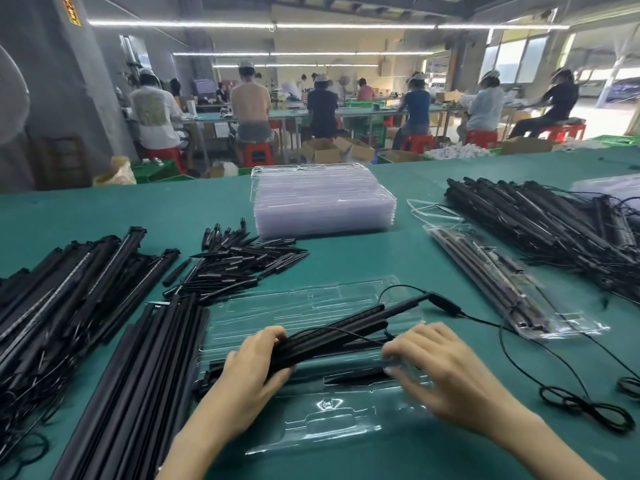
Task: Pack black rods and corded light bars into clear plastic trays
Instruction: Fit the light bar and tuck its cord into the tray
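An open clear plastic tray [311,424] lies on the green table right in front of me. My left hand [252,372] grips a bundle of black rods and a corded light bar [332,337] slanting over the tray. The bar's black cord [519,344] trails off to the right and ends in a coil. My right hand [440,372] hovers over the tray's right part with curled fingers touching the bundle's lower end; it is blurred. One black piece [356,374] lies in a tray slot under the bundle.
Long black rods [138,382] lie left of the tray, beside a heap of light bars [62,289]. Short black spikes [239,265] are piled behind. A stack of empty trays [322,206] stands at the back. A packed tray [502,282] and corded bars [554,223] lie right.
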Demonstrator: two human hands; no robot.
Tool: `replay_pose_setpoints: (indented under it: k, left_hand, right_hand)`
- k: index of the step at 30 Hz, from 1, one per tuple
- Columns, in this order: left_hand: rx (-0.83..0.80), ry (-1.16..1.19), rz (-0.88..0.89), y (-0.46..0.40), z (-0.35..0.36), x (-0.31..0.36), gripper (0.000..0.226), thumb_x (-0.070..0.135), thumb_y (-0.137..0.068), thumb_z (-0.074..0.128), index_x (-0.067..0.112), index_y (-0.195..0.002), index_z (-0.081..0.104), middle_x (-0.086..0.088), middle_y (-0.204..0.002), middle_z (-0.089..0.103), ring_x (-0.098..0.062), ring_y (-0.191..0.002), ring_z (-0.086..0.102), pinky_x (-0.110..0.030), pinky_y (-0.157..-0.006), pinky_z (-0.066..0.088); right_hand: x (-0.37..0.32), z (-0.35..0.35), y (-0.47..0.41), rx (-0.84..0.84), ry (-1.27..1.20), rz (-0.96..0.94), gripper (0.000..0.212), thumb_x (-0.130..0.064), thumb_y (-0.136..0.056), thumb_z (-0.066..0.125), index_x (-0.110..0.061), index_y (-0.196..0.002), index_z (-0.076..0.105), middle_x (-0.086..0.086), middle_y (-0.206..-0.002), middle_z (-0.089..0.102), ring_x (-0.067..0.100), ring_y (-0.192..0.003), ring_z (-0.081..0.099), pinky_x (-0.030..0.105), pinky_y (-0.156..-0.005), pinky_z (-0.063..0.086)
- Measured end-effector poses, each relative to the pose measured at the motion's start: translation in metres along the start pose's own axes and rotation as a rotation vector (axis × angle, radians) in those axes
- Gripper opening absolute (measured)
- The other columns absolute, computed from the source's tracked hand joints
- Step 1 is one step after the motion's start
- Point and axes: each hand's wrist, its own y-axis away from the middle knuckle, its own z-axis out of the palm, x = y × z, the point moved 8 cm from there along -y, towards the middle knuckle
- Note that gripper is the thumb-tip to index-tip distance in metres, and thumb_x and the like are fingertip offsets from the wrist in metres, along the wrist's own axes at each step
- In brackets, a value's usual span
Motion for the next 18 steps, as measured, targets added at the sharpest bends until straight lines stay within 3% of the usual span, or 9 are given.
replay_pose_setpoints:
  k: [3, 6, 8, 11, 14, 16, 18]
  left_hand:
    - [-0.011, -0.002, 0.007, 0.001, 0.001, 0.000, 0.032, 0.037, -0.096, 0.050, 0.048, -0.109, 0.022, 0.035, -0.100, 0.029, 0.009, -0.095, 0.034, -0.023, -0.086, 0.026]
    - [-0.016, -0.029, 0.016, 0.000, 0.002, 0.000, 0.030, 0.036, -0.096, 0.048, 0.047, -0.107, 0.023, 0.034, -0.098, 0.030, 0.011, -0.094, 0.032, -0.023, -0.085, 0.026]
    - [-0.015, -0.028, 0.009, 0.000, 0.002, 0.000, 0.028, 0.035, -0.096, 0.048, 0.046, -0.108, 0.025, 0.034, -0.099, 0.031, 0.009, -0.093, 0.032, -0.023, -0.085, 0.026]
    - [-0.017, -0.044, 0.025, 0.000, 0.004, 0.000, 0.029, 0.033, -0.096, 0.050, 0.045, -0.110, 0.027, 0.035, -0.100, 0.031, 0.014, -0.095, 0.032, -0.022, -0.085, 0.026]
    - [-0.022, -0.090, 0.041, 0.000, 0.007, 0.000, 0.033, 0.033, -0.096, 0.049, 0.046, -0.111, 0.024, 0.037, -0.100, 0.028, 0.015, -0.095, 0.031, -0.021, -0.083, 0.025]
    - [-0.021, -0.096, 0.042, 0.000, 0.007, -0.002, 0.034, 0.034, -0.096, 0.049, 0.048, -0.111, 0.022, 0.036, -0.101, 0.030, 0.019, -0.097, 0.029, -0.019, -0.082, 0.024]
    - [-0.032, -0.139, 0.070, 0.000, 0.009, 0.000, 0.030, 0.038, -0.096, 0.048, 0.046, -0.114, 0.025, 0.031, -0.105, 0.035, 0.014, -0.098, 0.031, -0.019, -0.083, 0.023]
  right_hand:
    - [0.024, 0.025, 0.010, -0.117, -0.070, 0.174, 0.045, -0.039, -0.075, 0.075, -0.035, -0.102, 0.040, -0.020, -0.081, 0.050, -0.002, -0.073, 0.047, 0.020, -0.071, 0.044]
    - [0.052, 0.031, 0.020, -0.150, -0.405, 0.380, 0.063, -0.025, -0.075, 0.080, -0.044, -0.109, 0.032, -0.018, -0.088, 0.051, 0.003, -0.079, 0.054, 0.016, -0.074, 0.044]
    - [0.067, 0.026, 0.023, -0.192, -0.461, 0.408, 0.062, -0.010, -0.076, 0.078, -0.042, -0.110, 0.037, -0.016, -0.091, 0.056, 0.005, -0.080, 0.058, 0.015, -0.073, 0.046]
    - [0.075, 0.007, 0.012, -0.168, -0.024, 0.212, 0.042, 0.002, -0.061, 0.079, -0.028, -0.084, 0.061, -0.013, -0.083, 0.062, 0.006, -0.073, 0.059, 0.025, -0.065, 0.048]
    - [0.069, -0.011, 0.006, -0.040, 0.399, 0.057, 0.025, 0.004, -0.062, 0.074, -0.018, -0.062, 0.062, -0.008, -0.075, 0.063, 0.020, -0.075, 0.051, 0.033, -0.063, 0.040]
    - [0.071, -0.020, 0.007, 0.068, 0.504, 0.119, 0.020, 0.003, -0.067, 0.065, -0.017, -0.064, 0.063, -0.007, -0.085, 0.067, 0.021, -0.085, 0.049, 0.036, -0.071, 0.032]
    - [0.081, -0.019, 0.008, 0.039, 0.533, 0.242, 0.019, -0.001, -0.067, 0.069, -0.020, -0.068, 0.067, -0.007, -0.092, 0.069, 0.022, -0.092, 0.055, 0.039, -0.078, 0.029]
